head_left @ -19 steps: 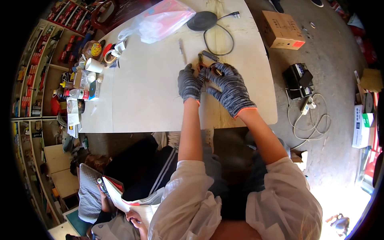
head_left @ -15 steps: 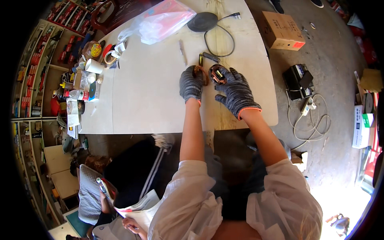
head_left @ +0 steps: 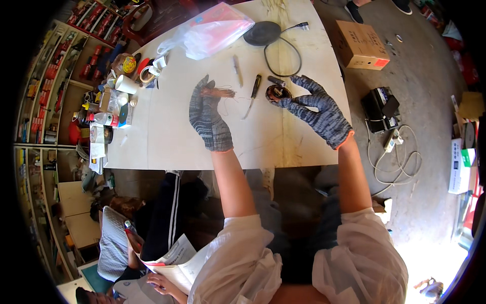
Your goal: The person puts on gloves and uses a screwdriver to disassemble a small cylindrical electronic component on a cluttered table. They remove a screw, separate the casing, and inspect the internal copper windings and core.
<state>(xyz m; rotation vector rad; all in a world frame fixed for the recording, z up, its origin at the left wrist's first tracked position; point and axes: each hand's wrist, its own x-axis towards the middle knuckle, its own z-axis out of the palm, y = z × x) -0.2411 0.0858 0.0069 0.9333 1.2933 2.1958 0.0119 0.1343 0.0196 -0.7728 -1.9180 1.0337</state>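
Note:
My left hand [head_left: 210, 116], in a grey knitted glove, is closed on a bundle of copper wire [head_left: 221, 93], whose loose ends stick out to the right. My right hand [head_left: 321, 109], gloved alike, has its fingers spread apart. One of its fingertips touches a small round dark part with copper windings [head_left: 278, 92], which rests on the table. Between the hands lies a screwdriver [head_left: 256, 87] with a black and yellow handle and its shaft toward me. A short dark cylindrical piece [head_left: 276, 81] is just beyond the round part.
Farther off on the pale table [head_left: 172, 121] are a pen [head_left: 237, 71], a black disc [head_left: 262, 33] with a cable and a plastic bag [head_left: 212, 35]. Cups and bottles crowd the left edge. A carton [head_left: 362, 44] stands on the floor; another person sits at lower left with papers.
My left hand has moved left, carrying the copper wire away from the round part. My right hand has shifted right and spread its fingers. The screwdriver now shows fully.

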